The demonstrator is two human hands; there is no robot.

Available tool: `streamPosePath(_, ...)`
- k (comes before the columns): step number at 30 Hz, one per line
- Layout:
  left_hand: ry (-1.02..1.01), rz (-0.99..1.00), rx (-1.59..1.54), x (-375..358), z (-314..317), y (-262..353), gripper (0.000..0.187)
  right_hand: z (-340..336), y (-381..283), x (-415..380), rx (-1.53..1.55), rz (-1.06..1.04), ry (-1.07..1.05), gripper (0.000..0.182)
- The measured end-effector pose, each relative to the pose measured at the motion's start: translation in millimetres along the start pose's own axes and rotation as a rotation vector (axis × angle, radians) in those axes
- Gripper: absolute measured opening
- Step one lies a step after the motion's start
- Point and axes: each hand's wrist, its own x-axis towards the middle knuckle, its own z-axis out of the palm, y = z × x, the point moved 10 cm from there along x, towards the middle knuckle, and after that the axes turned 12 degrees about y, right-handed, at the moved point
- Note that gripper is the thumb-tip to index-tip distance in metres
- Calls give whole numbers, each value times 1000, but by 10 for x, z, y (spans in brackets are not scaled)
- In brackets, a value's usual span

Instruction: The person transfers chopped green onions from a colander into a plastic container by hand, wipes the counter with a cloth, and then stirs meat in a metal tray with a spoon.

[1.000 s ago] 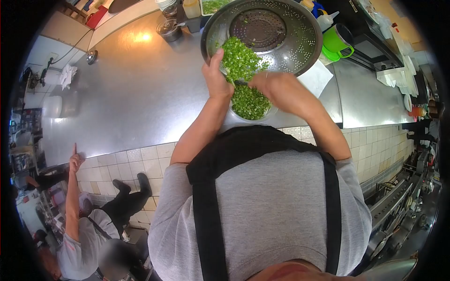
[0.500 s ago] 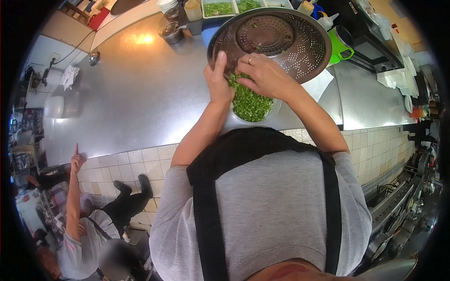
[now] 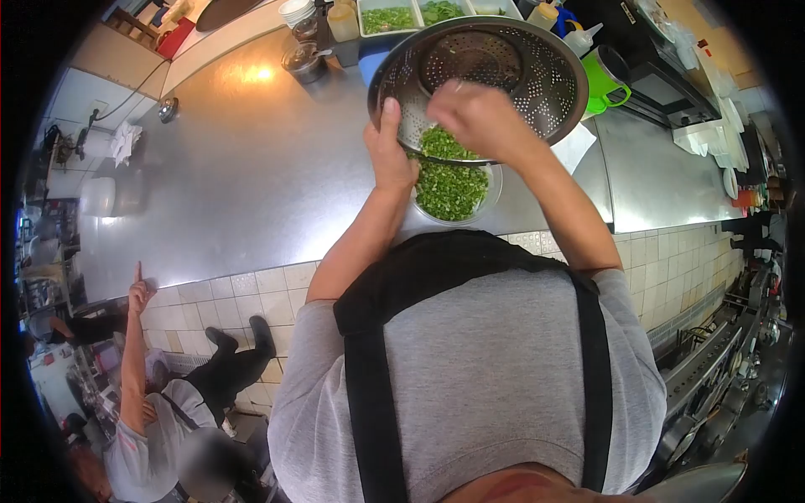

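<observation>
A large perforated metal colander (image 3: 545,84) is tilted toward me over the counter. My left hand (image 3: 391,155) grips its near left rim, thumb on the inside. Finely chopped green onions (image 3: 449,142) lie inside, against the lower wall. Over the colander's opening, my right hand (image 3: 478,117) is smeared by motion, so its fingers cannot be read. Directly below the near rim stands a clear round container (image 3: 495,191), holding more chopped green onions (image 3: 451,191). The colander's edge hides the container's far side.
Trays of chopped greens (image 3: 390,18) stand behind the colander. A green-handled jug (image 3: 605,80) is at its right, and a small sauce pot (image 3: 304,61) sits to the left on the steel counter (image 3: 235,168). Another person (image 3: 180,402) is at lower left, one arm raised.
My right hand has moved up from the colander's near rim, where it was among the green onions. Green onions now show inside the lower wall. My left hand keeps its grip.
</observation>
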Motion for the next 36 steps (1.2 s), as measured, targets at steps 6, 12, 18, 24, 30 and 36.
streamPosePath(6,10,-18,-84,-45,111,29,41,-259,672,59,793,570,403,25)
streamPosePath(12,46,-33,-89,27,-4,-15,41,-43,613,-97,401,576,-119,29)
streamPosePath(18,76,-58,-129,60,-14,-30,43,-333,920,-246,705,606,539,29)
streamPosePath(24,102,-71,-94,68,-80,-77,45,28,729,-247,694,656,188,24)
streamPosePath(30,99,-28,-77,42,-40,-23,44,66,740,-276,675,623,218,21)
streamPosePath(36,116,14,-60,37,-59,42,44,-69,391,-288,296,409,40,21)
